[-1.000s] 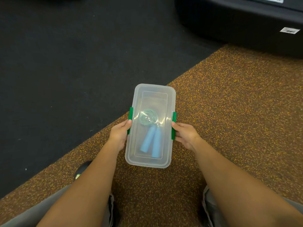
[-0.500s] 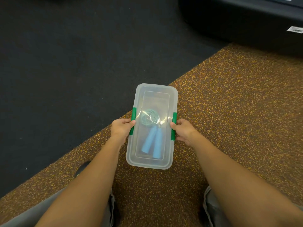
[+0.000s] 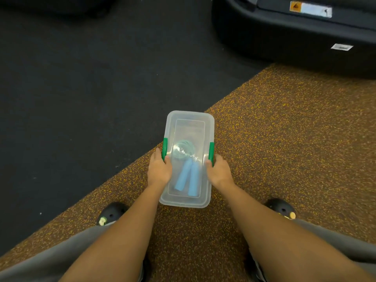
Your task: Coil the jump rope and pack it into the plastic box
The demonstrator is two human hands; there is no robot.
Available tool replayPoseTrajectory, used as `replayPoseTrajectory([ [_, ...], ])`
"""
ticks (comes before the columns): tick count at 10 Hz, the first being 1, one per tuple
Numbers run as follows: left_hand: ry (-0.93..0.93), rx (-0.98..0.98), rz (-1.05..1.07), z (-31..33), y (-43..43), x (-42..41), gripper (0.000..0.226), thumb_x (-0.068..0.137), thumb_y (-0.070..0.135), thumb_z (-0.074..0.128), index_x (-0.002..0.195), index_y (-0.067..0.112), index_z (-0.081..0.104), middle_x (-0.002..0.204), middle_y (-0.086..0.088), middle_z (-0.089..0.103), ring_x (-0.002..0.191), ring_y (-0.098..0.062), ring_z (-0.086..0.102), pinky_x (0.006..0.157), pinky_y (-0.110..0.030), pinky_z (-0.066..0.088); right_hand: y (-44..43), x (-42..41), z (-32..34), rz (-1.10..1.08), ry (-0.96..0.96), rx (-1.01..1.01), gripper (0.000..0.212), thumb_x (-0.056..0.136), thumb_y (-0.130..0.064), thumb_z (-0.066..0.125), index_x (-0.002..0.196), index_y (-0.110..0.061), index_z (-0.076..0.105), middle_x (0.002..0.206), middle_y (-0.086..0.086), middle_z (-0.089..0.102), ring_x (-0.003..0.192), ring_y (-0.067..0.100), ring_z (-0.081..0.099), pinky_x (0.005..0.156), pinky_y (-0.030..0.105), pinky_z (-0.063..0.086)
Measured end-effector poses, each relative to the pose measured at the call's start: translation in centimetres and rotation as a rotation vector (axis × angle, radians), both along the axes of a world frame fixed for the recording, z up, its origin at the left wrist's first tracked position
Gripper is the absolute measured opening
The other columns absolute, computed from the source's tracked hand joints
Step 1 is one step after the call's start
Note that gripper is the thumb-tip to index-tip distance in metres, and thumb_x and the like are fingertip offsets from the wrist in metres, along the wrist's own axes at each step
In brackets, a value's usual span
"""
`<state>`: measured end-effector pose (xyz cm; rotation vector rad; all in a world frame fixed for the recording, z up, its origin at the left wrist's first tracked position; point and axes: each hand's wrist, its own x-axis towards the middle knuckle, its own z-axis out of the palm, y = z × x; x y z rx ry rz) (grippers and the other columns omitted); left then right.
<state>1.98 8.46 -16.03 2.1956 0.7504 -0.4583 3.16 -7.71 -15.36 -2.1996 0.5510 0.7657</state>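
Note:
A clear plastic box (image 3: pixel 190 119) with its lid on lies on the speckled brown floor mat. Through the lid I see the jump rope (image 3: pixel 188 174): a teal coil toward the far end and two light blue handles side by side toward me. Green latches sit on both long sides, the left latch (image 3: pixel 165 146) and the right latch (image 3: pixel 211 150). My left hand (image 3: pixel 159 170) grips the box's left side with its fingers on the left latch. My right hand (image 3: pixel 220 171) grips the right side at the right latch.
A black floor area (image 3: pixel 81 78) lies to the left and beyond the brown mat (image 3: pixel 284 139). A large black machine base (image 3: pixel 295 37) with labels stands at the top right. My dark shoes (image 3: pixel 110 215) and grey trouser legs are at the bottom.
The view has pulled back, so my shoes now show. Both hands stayed on the box's sides and shifted a little along the latches; the box keeps its place on the mat.

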Motion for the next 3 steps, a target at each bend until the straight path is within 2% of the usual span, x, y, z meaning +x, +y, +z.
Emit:
replayPoseTrajectory([
  [1, -0.136, 0.004, -0.032, 2.8, -1.5, 0.1, 0.047, 0.098, 0.026, 0.031, 0.141, 0.007, 0.032, 0.146, -0.015, 0.037, 0.135, -0.028, 0.032, 0.113, -0.043, 0.025, -1.2, 0.3, 3.1, 0.051, -0.050, -0.018, 0.049, 0.096, -0.029, 0.038, 0.140, -0.008, 0.030, 0.143, 0.016, 0.039, 0.130, 0.031, 0.039, 0.105, 0.041, 0.035],
  [2, -0.315, -0.020, -0.099, 6.5, -3.2, 0.6, 0.036, 0.098, 0.022, 0.034, 0.124, 0.005, 0.052, 0.129, -0.015, 0.052, 0.121, -0.028, 0.046, 0.105, -0.040, 0.035, -2.5, 0.6, 6.2, 0.083, -0.158, -0.010, 0.044, 0.095, -0.029, 0.039, 0.133, -0.006, 0.039, 0.135, 0.020, 0.047, 0.126, 0.033, 0.043, 0.103, 0.037, 0.035],
  [3, -0.381, -0.045, -0.169, 10.8, -5.1, 0.1, 0.033, 0.098, 0.023, 0.035, 0.115, 0.006, 0.058, 0.119, -0.014, 0.058, 0.110, -0.027, 0.052, 0.098, -0.040, 0.041, -3.9, 0.0, 10.1, 0.125, -0.242, -0.021, 0.039, 0.095, -0.030, 0.038, 0.126, -0.007, 0.046, 0.127, 0.020, 0.052, 0.118, 0.033, 0.048, 0.097, 0.035, 0.038],
])
